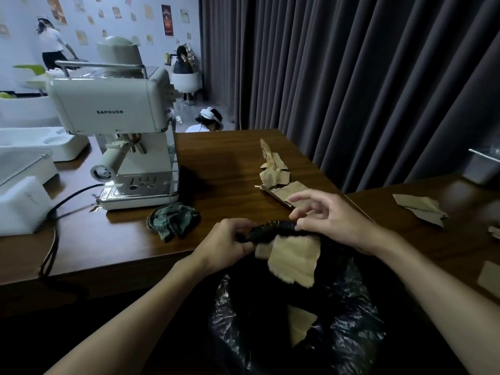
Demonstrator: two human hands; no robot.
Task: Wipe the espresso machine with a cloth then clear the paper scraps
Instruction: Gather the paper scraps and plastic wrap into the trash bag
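A cream espresso machine (116, 136) stands on the dark wooden table (227, 158) at the left. A crumpled green-grey cloth (173, 219) lies in front of it. My left hand (230, 243) grips the rolled rim of a black plastic bag (284, 320) held below the table's front edge. My right hand (327, 215) hovers over the rim with fingers loosely spread, holding nothing that shows. A brown paper scrap (293, 259) hangs just inside the bag's mouth, and another scrap (299, 323) lies deeper. More brown scraps (273, 171) lie on the table beyond my hands.
A second table on the right carries further paper scraps (419, 209) and a metal tray (484, 166). White foam packing blocks (24, 201) and a black power cord (54, 226) lie left of the machine. Dark curtains hang behind. Other people are in the background.
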